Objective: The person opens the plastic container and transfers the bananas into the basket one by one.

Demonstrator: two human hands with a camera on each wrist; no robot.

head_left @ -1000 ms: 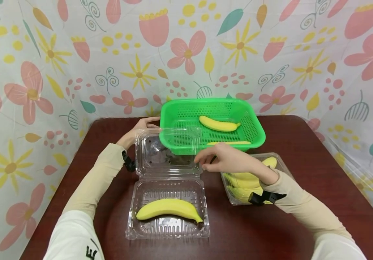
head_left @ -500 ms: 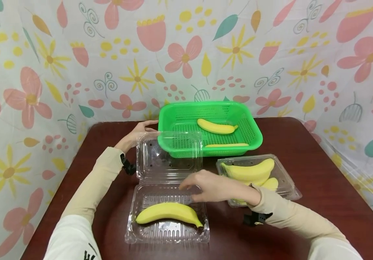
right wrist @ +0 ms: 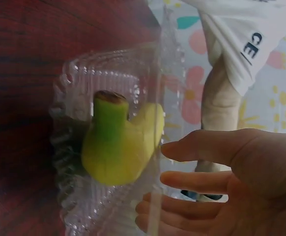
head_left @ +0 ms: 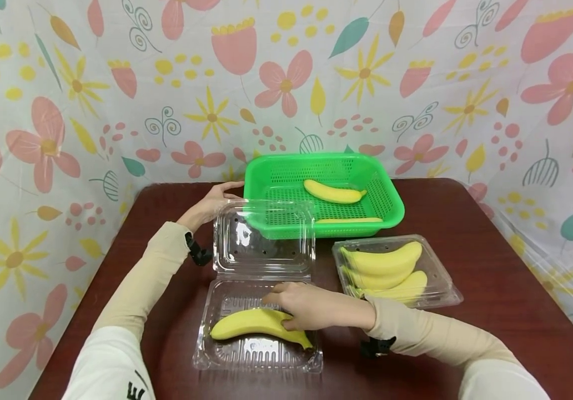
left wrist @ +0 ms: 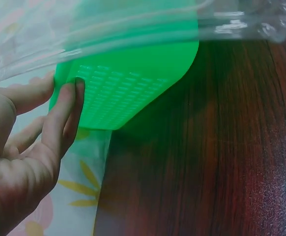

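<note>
A yellow banana (head_left: 251, 323) lies in the bottom tray of a clear plastic clamshell box (head_left: 206, 350), whose lid (head_left: 264, 239) stands raised behind it. Over the stem half of this banana hovers my right hand (head_left: 306, 305), thumb and fingers apart. The right wrist view shows the banana (right wrist: 116, 147) stem-on, the hand (right wrist: 221, 182) beside it and its fingers not closed round it. At the left end of a green basket (head_left: 261, 233), my left hand (head_left: 211, 205) touches the outer wall with extended fingertips, as the left wrist view shows of the basket (left wrist: 118, 93).
Inside the basket lie a banana (head_left: 333, 192) and another (head_left: 348, 220) partly hidden by the near wall. To the right, a closed clear box (head_left: 441, 272) holds several bananas (head_left: 386, 266). A patterned curtain (head_left: 286, 83) hangs behind the dark wooden table (head_left: 176, 339).
My right hand has come down and nearer from in front of the basket to over the banana in the open box. The left hand stays at the basket's end.
</note>
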